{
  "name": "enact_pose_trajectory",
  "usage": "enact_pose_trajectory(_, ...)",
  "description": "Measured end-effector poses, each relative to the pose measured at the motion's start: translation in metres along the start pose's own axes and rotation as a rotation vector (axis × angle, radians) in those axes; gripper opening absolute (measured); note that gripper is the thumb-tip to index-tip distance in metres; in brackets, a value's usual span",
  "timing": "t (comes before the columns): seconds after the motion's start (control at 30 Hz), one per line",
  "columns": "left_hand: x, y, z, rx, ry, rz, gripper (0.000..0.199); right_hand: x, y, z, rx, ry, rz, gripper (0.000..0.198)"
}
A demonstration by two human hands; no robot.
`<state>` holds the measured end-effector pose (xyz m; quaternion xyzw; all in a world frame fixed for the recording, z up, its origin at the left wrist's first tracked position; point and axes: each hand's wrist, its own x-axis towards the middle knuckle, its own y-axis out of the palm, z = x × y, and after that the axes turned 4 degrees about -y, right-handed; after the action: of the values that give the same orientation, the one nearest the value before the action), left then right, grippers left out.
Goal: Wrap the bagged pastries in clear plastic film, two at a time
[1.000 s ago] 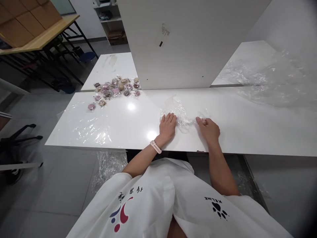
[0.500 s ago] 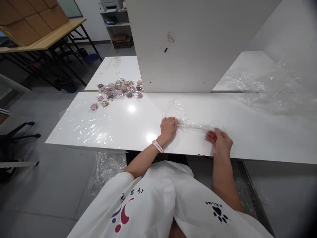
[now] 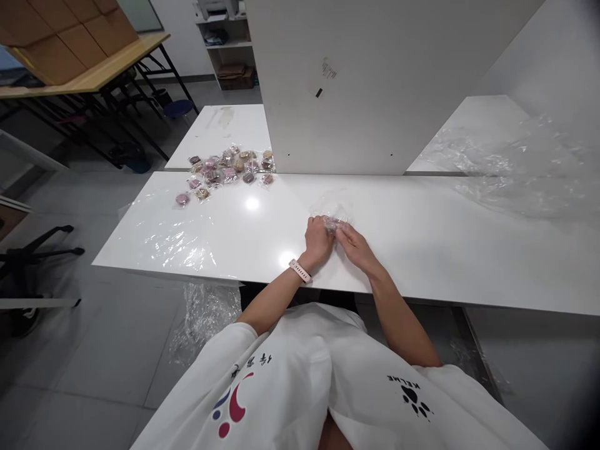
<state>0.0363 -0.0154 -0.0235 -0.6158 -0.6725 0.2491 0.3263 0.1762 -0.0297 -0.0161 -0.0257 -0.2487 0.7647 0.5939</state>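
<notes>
My left hand (image 3: pixel 319 240), with a pale pink band on its wrist, rests on the white table and is closed on a thin sheet of clear plastic film (image 3: pixel 334 206). Right beside it, my right hand (image 3: pixel 355 245) is closed on the same film, its fingertips close to those of the left. The film looks gathered between the fingers, and a looser part spreads on the table beyond them. Something pinkish shows through the bunched plastic; whether it is an object or fingers I cannot tell.
Several small wrapped round sweets (image 3: pixel 229 174) in pink, brown and cream lie at the back left. Clear plastic sheeting (image 3: pixel 515 169) is heaped at the right, and more film (image 3: pixel 178 240) lies at the left. A tall white panel (image 3: pixel 356 94) stands behind the table (image 3: pixel 422 250).
My right hand has moved left to meet my left hand, and the film that was stretched between them is now bunched. My left hand has stayed nearly in place.
</notes>
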Motion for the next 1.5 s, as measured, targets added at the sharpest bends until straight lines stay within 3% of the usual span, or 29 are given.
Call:
enact_pose_trajectory(0.07,-0.006,-0.01,0.005,-0.084,0.017,0.002,0.042,0.006,0.005,-0.009,-0.157,-0.077,0.018,0.04)
enact_pose_trajectory(0.13,-0.013,-0.02,0.011,-0.105,0.137,0.036,0.056,0.016,0.006,-0.016,-0.277,-0.091,0.022,0.033)
enact_pose_trajectory(0.23,-0.018,-0.03,0.022,-0.021,0.4,0.144,0.052,0.034,0.003,-0.021,-0.314,0.009,0.048,0.021)
enact_pose_trajectory(0.3,-0.015,-0.032,0.029,0.053,0.461,0.197,0.049,0.041,-0.001,-0.02,-0.256,0.09,0.022,0.014)
enact_pose_trajectory(0.4,-0.005,-0.031,0.038,0.117,0.404,0.21,0.042,0.033,-0.011,-0.02,-0.174,0.064,0.014,0.032)
enact_pose_trajectory(0.5,0.003,-0.029,0.041,0.138,0.382,0.209,0.033,0.012,-0.02,-0.024,-0.239,-0.092,0.16,0.05)
enact_pose_trajectory(0.6,0.007,-0.03,0.037,0.159,0.372,0.212,0.028,0.0,-0.022,-0.029,-0.347,-0.145,0.166,0.049)
enact_pose_trajectory(0.73,0.014,-0.038,0.029,0.133,0.269,0.241,0.024,0.004,-0.021,-0.028,-0.351,-0.073,0.075,0.04)
enact_pose_trajectory(0.87,0.025,-0.047,0.025,0.037,0.11,0.328,0.025,0.014,-0.02,-0.02,-0.362,0.091,0.071,0.047)
enact_pose_trajectory(1.0,0.041,-0.044,0.026,0.067,-0.014,0.215,0.015,0.028,-0.013,-0.018,-0.452,0.208,-0.056,0.04)
enact_pose_trajectory(1.1,0.049,-0.036,0.028,0.125,0.059,0.115,0.016,0.037,-0.006,-0.023,-0.582,0.044,-0.173,0.036)
enact_pose_trajectory(1.2,0.046,-0.03,0.032,0.16,0.19,0.088,0.004,0.032,-0.005,-0.031,-0.557,-0.154,-0.022,0.034)
enact_pose_trajectory(1.27,0.037,-0.031,0.036,0.142,0.246,0.137,0.013,0.022,-0.007,-0.036,-0.526,-0.215,0.091,0.037)
enact_pose_trajectory(1.4,0.019,-0.045,0.043,0.048,0.361,0.273,0.025,0.004,-0.012,-0.036,-0.561,-0.204,0.111,0.045)
enact_pose_trajectory(1.5,0.023,-0.052,0.04,-0.008,0.248,0.335,0.03,0.012,-0.015,-0.031,-0.517,-0.069,0.083,0.043)
